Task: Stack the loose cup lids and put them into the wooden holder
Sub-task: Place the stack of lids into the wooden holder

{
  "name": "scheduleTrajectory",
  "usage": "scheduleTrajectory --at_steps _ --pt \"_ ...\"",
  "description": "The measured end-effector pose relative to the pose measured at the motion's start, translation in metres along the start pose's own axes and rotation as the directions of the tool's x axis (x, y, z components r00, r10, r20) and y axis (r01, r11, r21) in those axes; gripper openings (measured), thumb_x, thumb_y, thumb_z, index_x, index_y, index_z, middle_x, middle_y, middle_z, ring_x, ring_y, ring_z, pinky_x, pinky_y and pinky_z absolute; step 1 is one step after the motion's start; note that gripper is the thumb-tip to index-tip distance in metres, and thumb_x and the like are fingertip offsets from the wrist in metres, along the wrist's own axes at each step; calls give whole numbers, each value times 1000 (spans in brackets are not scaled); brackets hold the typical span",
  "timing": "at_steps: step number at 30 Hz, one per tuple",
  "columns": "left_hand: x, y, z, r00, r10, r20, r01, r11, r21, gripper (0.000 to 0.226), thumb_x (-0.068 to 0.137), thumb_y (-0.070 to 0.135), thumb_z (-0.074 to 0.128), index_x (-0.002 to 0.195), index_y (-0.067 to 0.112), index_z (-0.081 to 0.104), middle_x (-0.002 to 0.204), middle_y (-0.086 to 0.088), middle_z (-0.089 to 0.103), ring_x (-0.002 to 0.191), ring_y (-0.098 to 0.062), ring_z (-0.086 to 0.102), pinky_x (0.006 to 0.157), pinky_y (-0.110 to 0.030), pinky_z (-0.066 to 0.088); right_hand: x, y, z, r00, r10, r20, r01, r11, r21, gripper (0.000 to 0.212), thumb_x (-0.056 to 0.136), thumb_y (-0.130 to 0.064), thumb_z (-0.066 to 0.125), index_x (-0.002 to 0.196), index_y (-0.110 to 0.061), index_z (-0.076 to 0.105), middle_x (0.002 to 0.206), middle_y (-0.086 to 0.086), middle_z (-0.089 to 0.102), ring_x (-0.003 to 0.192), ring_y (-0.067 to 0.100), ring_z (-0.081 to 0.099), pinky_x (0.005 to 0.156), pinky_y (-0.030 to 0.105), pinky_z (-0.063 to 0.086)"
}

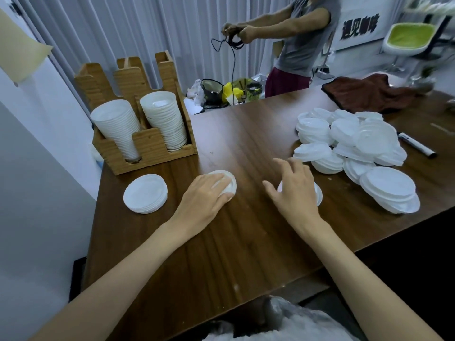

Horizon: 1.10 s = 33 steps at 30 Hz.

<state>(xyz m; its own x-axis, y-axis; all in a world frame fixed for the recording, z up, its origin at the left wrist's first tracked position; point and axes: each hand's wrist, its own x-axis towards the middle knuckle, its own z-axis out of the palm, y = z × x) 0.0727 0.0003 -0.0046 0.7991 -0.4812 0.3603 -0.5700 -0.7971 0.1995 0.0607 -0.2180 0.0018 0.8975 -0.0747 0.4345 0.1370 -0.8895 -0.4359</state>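
Fingers [222,184] of left hand [204,195] and right hand [293,190] lie open over lids [231,179] between holder [147,146] and heap [357,141].

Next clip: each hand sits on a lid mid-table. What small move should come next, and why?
Probably the right hand should bring the right lid over onto the left lid, which the left hand covers. The two lie apart on the table, and joining them starts a stack like the small stack beside the wooden holder.

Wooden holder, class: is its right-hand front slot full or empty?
Full: a tilted stack of lids rises above the front wall of the wooden holder.
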Motion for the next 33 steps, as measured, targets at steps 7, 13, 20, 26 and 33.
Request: scheduleTrajectory --at_steps 7,13,20,26,33 --pt "20 23 4 997 10 -79 -18 994 -109 50 97 44 33 126 12 58 122 -2 61 115 -17 54 100 -36 42 -2 30 -8 968 186 168 -154 970 -187 95 72 -55 73 148 -24 24 139 9 45 129 28 40 116 48 19" --pt "27 37 -12 966 -257 -19 203 806 -557 30 96 30 49 119 15 63 118 6 62 109 -4 54 92 -11 39 1 3 -8 996 -70 -56 80 979 189 109 63 -50 81 150 -19 23 128 1 54 125 19 44 118 46 7" --pt "30 30 -31 810 -469 353 420 43 -907 22 92 22 57 105 8 68 101 -10 69 96 -20 64 87 -33 52 4 -41 19 969 -246 -12 221 847 484 104 67 -60 69 150 -28 14 137 2 49 130 13 42 117 32 7" --pt "13 11 -45 805 -541 245 300 14 -954 12 86 13 63 95 7 67 86 -4 69 80 -13 63 80 -31 50 7 -42 32 951 -296 85 209 822 530 118 66 -60 76 150 -33 -2 146 -33 5 139 -6 11 120 37 -3" --pt "-8 2 -36 889 -430 -157 271 771 -576 18 83 9 69 100 9 73 101 1 71 96 -7 64 83 -18 50 4 -44 40 927 -280 247 114 842 527 124 65 -43 85 149 -36 -6 153 0 30 138 15 32 120 49 10"
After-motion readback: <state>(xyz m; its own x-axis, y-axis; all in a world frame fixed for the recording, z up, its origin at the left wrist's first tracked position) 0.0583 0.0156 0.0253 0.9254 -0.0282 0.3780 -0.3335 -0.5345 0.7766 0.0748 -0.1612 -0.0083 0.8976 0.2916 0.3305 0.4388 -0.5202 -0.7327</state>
